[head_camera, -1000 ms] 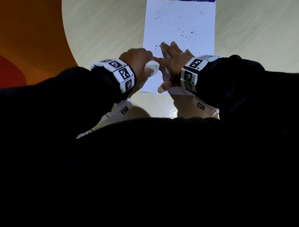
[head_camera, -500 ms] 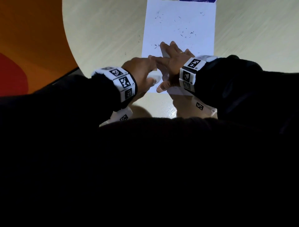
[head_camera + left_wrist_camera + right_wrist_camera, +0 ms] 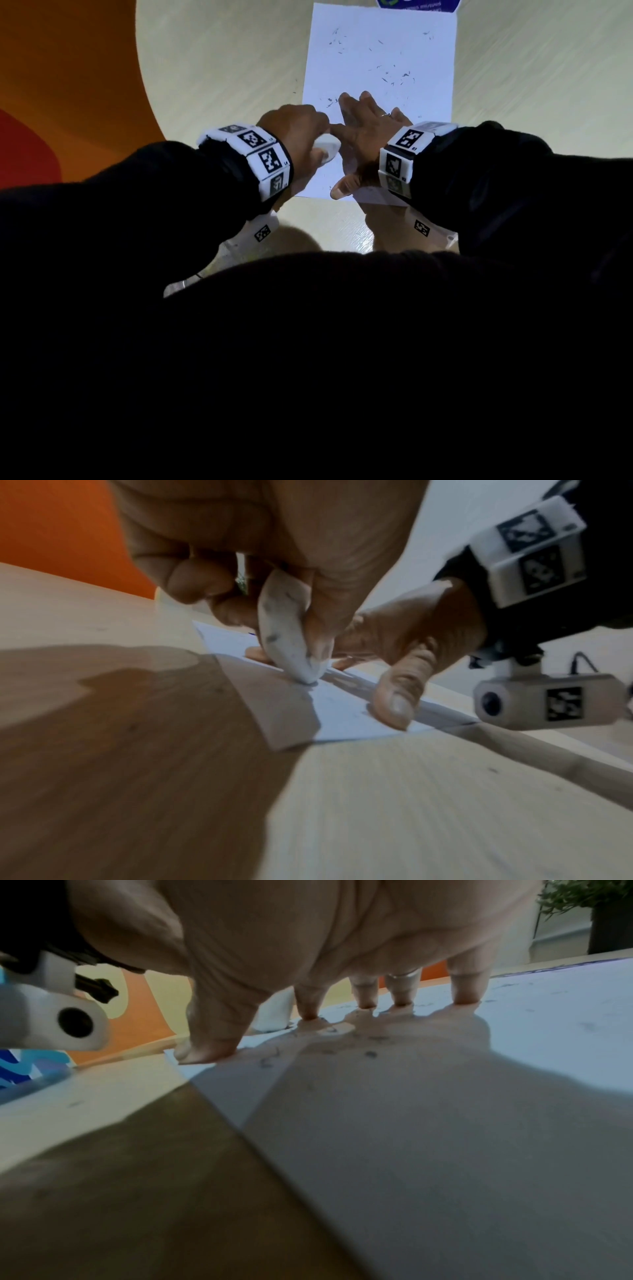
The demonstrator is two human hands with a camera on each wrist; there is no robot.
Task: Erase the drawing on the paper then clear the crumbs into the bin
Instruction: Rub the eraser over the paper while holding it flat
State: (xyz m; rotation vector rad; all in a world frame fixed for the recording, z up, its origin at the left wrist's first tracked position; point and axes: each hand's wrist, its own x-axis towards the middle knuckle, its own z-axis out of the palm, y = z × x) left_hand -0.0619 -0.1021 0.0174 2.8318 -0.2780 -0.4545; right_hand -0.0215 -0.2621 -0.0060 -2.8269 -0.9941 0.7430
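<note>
A white sheet of paper (image 3: 380,61) lies on the pale round table (image 3: 222,68), strewn with dark eraser crumbs (image 3: 399,80). My left hand (image 3: 298,132) grips a white eraser (image 3: 327,149) (image 3: 289,639), its tip pressed on the paper (image 3: 342,712) near the lower left corner. My right hand (image 3: 363,126) lies spread on the sheet beside it, fingertips (image 3: 366,1003) and thumb (image 3: 209,1047) pressing the paper (image 3: 514,1047) flat. No drawing lines show clearly; only crumbs (image 3: 371,1053). No bin is in view.
The table's curved left edge borders an orange floor (image 3: 68,85). A blue printed label (image 3: 418,5) peeks out at the paper's far end. A potted plant (image 3: 589,909) stands beyond the table. My dark sleeves and body hide the near table edge.
My left hand with the eraser has slid back and forth beside the right hand, a short rubbing stroke. The right hand has stayed pressed on the paper.
</note>
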